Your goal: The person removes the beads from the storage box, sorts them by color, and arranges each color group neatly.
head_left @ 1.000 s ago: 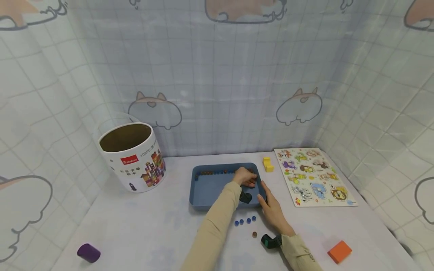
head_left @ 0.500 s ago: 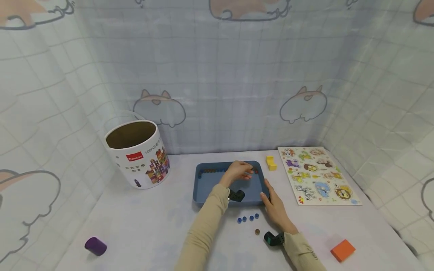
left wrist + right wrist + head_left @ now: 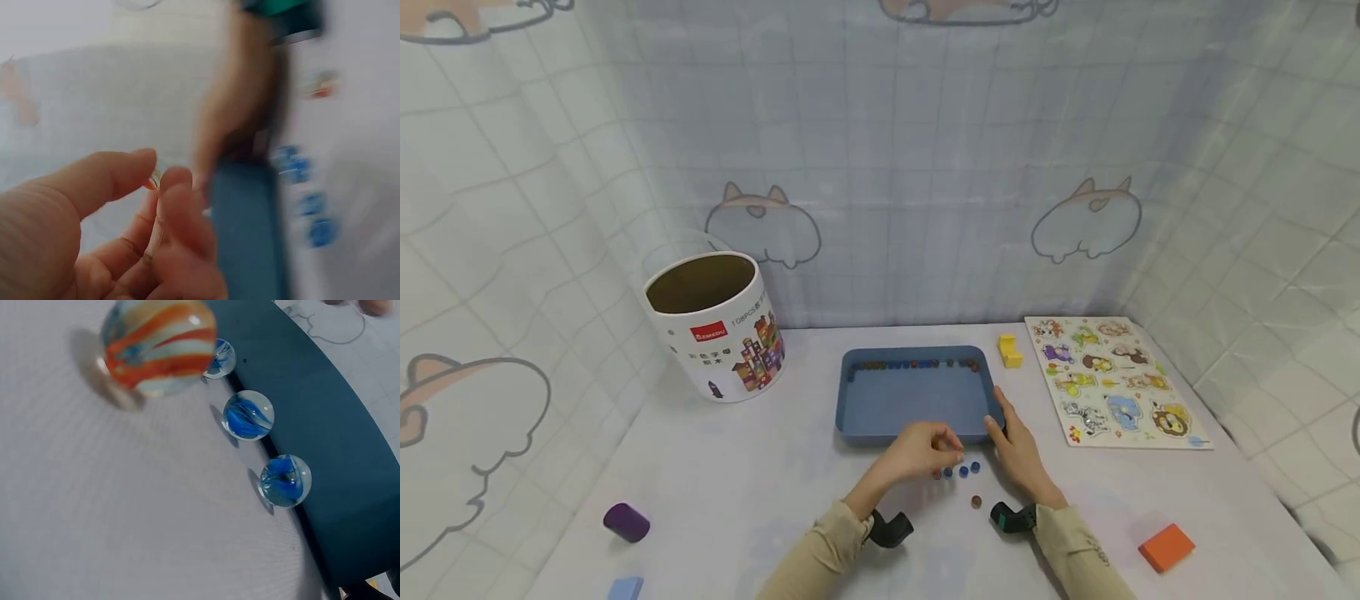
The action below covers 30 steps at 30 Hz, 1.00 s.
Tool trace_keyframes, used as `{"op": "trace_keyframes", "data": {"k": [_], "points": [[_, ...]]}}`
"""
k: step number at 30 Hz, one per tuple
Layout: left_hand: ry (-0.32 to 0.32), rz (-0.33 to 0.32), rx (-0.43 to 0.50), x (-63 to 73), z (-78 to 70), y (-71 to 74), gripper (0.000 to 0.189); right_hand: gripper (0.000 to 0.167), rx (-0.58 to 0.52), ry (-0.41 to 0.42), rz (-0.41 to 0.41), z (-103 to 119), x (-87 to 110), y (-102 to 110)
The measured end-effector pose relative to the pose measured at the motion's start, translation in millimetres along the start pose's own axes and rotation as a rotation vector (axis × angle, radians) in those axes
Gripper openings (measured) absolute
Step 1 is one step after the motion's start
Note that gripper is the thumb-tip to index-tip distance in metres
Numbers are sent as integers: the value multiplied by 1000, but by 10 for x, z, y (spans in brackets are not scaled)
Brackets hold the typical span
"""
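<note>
My left hand (image 3: pixel 917 452) is over the tray's front edge, near several blue marbles (image 3: pixel 964 472) on the table. In the left wrist view its thumb and fingertip pinch a small glass marble (image 3: pixel 154 179) with orange in it, mostly hidden. My right hand (image 3: pixel 1021 454) lies along the right side of the blue tray (image 3: pixel 917 400), fingers extended and thumb at the front right corner. Along the tray's back wall runs a row of brown and blue marbles (image 3: pixel 913 364). Close in the right wrist view is an orange-striped marble (image 3: pixel 159 347) on the table, before the blue ones.
A large white bucket (image 3: pixel 722 333) stands at the back left. Right of the tray are a yellow block (image 3: pixel 1010 352) and an animal puzzle board (image 3: pixel 1116 383). An orange block (image 3: pixel 1167 547), a purple cylinder (image 3: pixel 627 522) and a light blue block (image 3: pixel 625 588) lie nearer the front.
My left hand has left the tray's back right corner and come forward to the front edge, fingertips pinching a marble. The right hand keeps its place at the tray. The head view has shifted slightly.
</note>
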<state>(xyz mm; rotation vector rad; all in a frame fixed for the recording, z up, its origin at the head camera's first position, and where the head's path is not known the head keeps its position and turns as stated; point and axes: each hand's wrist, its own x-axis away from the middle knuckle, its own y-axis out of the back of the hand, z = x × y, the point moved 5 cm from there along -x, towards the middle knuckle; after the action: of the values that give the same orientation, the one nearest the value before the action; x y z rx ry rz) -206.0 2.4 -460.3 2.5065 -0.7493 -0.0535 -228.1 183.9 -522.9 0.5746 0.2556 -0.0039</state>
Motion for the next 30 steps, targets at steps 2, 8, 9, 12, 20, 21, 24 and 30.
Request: {"op": "trace_keyframes", "data": {"k": [2, 8, 9, 12, 20, 21, 24, 30], "points": [[-6, -12, -85, 90, 51, -103, 6, 60, 11, 12, -14, -4, 3, 1], [-6, -42, -320, 219, 116, -336, 11, 59, 6, 14, -25, -27, 10, -9], [-4, -44, -344, 222, 119, -356, 12, 60, -1, 11, -22, -29, 8, -11], [2, -47, -392, 224, 124, -388, 14, 60, -4, 3, -14, -24, 4, -16], [-33, 45, -212, 29, -2, -216, 19, 60, 20, 15, -19, -6, -18, 14], [-35, 56, -165, -45, -23, -151, 20, 60, 17, 13, -19, -8, -25, 20], [9, 38, 22, -336, -22, 75, 23, 61, 4, 3, -20, -13, -35, 33], [188, -90, 373, -950, 259, 388, 33, 61, -4, -15, 9, -2, -13, -9]]}}
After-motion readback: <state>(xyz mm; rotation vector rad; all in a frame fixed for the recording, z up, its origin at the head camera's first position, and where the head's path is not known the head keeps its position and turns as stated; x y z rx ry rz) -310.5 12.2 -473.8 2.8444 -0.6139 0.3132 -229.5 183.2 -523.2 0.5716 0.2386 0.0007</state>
